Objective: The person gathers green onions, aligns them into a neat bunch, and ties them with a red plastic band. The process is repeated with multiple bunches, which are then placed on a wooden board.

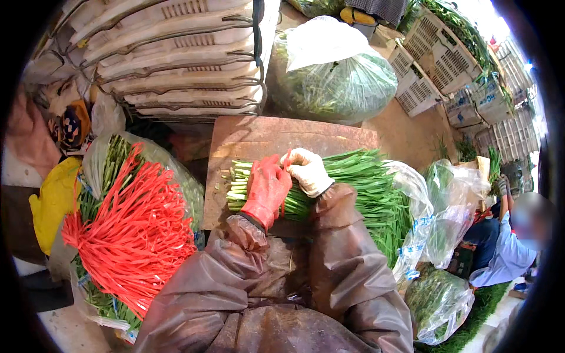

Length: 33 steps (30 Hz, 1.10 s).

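Observation:
A bundle of long green leafy stalks (pixel 366 189) lies across a worn reddish board (pixel 282 130), its pale cut ends to the left. My left hand (pixel 267 187), in a red rubber glove, is on top of the bundle near those ends. Close beside it is my right hand (pixel 308 172), in a whitish glove. Both hands pinch a red plastic strip (pixel 287 159) above the stalks; part of that strip passes down the bundle's near side. Exactly how the fingertips meet the strip is partly hidden.
At left, a fan of red plastic strips (pixel 132 229) lies over bagged stalks, near a yellow cloth-like item (pixel 53 203). Stacked white plastic crates (pixel 176 57) and a large bag of greens (pixel 331 79) stand beyond the board. Another person (pixel 503 251) works at far right.

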Tool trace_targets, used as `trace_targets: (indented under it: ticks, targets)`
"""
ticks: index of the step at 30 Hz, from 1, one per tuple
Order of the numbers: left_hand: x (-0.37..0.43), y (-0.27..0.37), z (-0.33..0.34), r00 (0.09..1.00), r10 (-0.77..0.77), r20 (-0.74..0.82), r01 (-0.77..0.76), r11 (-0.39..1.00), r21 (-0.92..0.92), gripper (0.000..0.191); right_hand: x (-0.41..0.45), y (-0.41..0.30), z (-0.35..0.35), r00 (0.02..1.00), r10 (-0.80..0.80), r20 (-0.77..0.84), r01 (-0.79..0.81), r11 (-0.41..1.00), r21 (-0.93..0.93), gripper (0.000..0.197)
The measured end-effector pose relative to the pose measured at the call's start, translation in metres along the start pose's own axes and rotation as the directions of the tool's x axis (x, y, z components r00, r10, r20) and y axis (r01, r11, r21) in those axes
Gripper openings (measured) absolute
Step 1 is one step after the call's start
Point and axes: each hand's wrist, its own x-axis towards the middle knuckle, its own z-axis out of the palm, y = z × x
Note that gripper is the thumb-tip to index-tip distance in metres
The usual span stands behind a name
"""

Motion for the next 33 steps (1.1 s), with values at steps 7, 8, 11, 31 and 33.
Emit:
trace_targets:
  ticks: [7,8,11,31,33]
  targets:
    - [0.0,-0.009,0.009,0.98,0.151,-0.132,-0.146,0.988,0.05,0.018,-0.005,-0.031,0.002,0.991,0.134,-0.018,-0.134,0.99,-0.03,0.013]
    - [0.002,-0.008,0.004,0.986,0.158,-0.059,-0.153,0.985,0.085,0.024,-0.002,-0.029,0.006,0.992,0.08,-0.092,-0.089,0.992,-0.089,0.011]
    - [0.004,0.016,-0.022,0.995,0.043,0.092,-0.021,0.973,-0.231,0.048,0.009,-0.024,-0.001,0.946,-0.178,-0.27,0.067,0.924,-0.376,0.008]
    - [-0.003,0.026,-0.012,0.839,0.486,0.244,-0.485,0.872,-0.067,0.036,-0.068,-0.12,0.058,0.737,-0.673,-0.067,0.414,0.527,-0.742,0.008]
    - [-0.013,0.055,-0.022,0.833,0.492,0.253,-0.545,0.808,0.222,0.034,-0.056,-0.118,0.052,0.638,-0.769,-0.037,0.498,0.449,-0.742,0.009]
